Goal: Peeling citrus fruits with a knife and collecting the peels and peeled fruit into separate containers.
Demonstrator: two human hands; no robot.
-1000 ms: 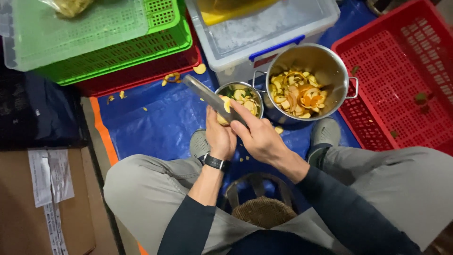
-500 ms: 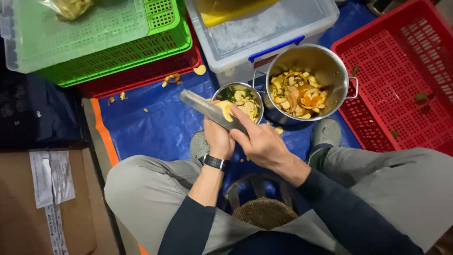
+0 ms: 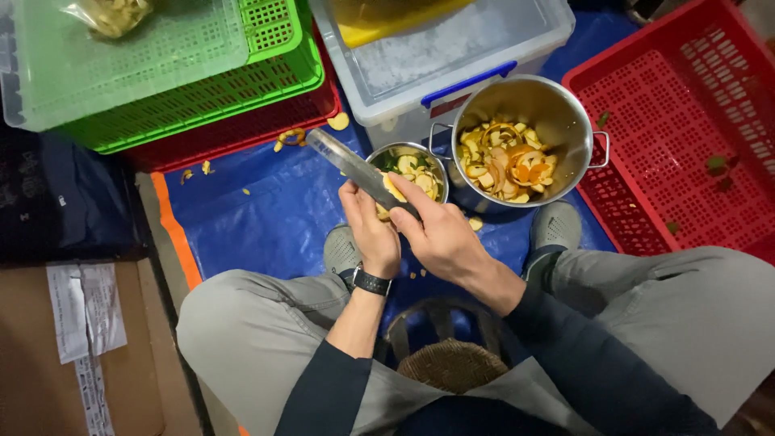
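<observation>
My right hand is shut on the handle of a large knife, whose steel blade points up and to the left. My left hand, with a black watch at the wrist, pinches a small yellow piece of fruit against the blade. Both hands are held over my knees, just in front of a small steel bowl with cut pieces in it. To its right stands a big steel pot full of orange and yellow peels.
A blue tarp covers the floor, with scraps of peel on it. Stacked green and red crates stand at the back left, a clear lidded tub behind the bowl, and a red crate on the right. A cardboard box lies left.
The knife blade dipped and turned a little against the fruit, then came back up. Both hands have stayed in about the same place.
</observation>
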